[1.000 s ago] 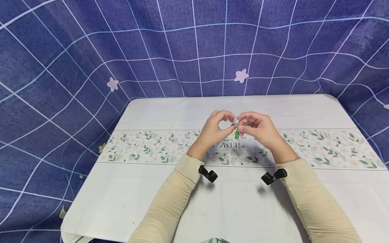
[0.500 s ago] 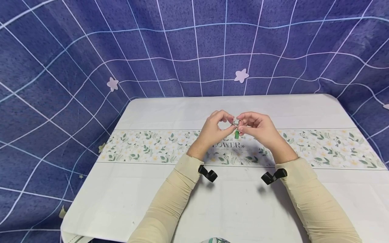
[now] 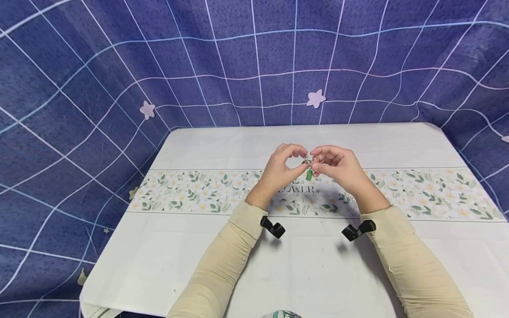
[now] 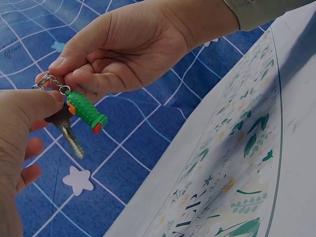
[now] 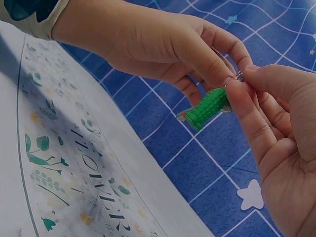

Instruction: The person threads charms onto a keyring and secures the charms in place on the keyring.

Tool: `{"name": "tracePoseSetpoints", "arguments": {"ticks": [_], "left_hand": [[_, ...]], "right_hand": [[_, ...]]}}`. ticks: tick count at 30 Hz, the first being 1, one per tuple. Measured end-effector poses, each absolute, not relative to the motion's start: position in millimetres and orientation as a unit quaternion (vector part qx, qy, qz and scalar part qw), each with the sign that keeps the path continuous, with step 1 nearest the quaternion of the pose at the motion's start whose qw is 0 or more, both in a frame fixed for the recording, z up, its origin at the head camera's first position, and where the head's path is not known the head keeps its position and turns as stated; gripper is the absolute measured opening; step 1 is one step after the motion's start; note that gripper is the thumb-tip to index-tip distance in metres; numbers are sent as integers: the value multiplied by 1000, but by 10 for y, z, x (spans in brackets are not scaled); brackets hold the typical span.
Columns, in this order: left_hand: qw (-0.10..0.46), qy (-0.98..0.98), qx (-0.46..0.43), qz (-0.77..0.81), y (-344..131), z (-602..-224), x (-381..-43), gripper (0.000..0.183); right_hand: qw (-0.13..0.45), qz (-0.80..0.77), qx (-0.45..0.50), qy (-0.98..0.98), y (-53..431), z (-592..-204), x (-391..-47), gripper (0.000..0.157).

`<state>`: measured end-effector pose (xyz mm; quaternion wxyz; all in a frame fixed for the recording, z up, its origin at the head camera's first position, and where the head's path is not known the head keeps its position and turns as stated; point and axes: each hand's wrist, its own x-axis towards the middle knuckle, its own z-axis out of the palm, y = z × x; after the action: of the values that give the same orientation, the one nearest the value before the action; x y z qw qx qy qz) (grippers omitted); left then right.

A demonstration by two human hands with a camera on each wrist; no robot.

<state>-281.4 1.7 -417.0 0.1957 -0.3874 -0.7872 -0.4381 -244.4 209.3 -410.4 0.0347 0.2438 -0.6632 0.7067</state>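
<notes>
Above the table, both hands meet over a small keychain. In the left wrist view, the thumb of my left hand [image 3: 279,170] lies over the dark head of a metal key [image 4: 72,139], which it pinches, blade pointing down. Opposite it, my right hand [image 3: 339,167] holds a metal key ring [image 3: 315,159] between thumb and fingers. A short chain [image 4: 56,83] links to a bumpy green animal-shaped charm [image 4: 86,109] with orange and red parts, dangling below the fingers. In the right wrist view, the charm [image 5: 210,106] hangs between the hands and fingertips partly hide the ring.
A white tablecloth [image 3: 159,256] with a flowered band [image 3: 199,192] covers the table. Behind and to the left hangs a blue curtain [image 3: 238,57] with a white grid and stars. A rounded patterned object [image 3: 281,314] shows at the bottom edge.
Both hands stay nearly in place, still holding the keychain. The green charm sways and tilts slightly, and the fingers shift a little around the ring.
</notes>
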Motion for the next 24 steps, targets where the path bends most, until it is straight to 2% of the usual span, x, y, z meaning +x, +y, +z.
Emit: {"name": "tracePoseSetpoints", "arguments": {"ticks": [12, 18, 24], "left_hand": [[181, -799, -365, -441, 16, -4147, -2796, 27], [180, -796, -374, -441, 18, -4154, -2809, 32], [185, -793, -383, -437, 5, -4156, -2804, 27]], "right_hand": [[32, 704, 250, -664, 2094, -4112, -2445, 29], [38, 707, 243, -663, 2092, -4108, -2442, 28], [41, 706, 243, -664, 2091, -4109, -2443, 28]]}}
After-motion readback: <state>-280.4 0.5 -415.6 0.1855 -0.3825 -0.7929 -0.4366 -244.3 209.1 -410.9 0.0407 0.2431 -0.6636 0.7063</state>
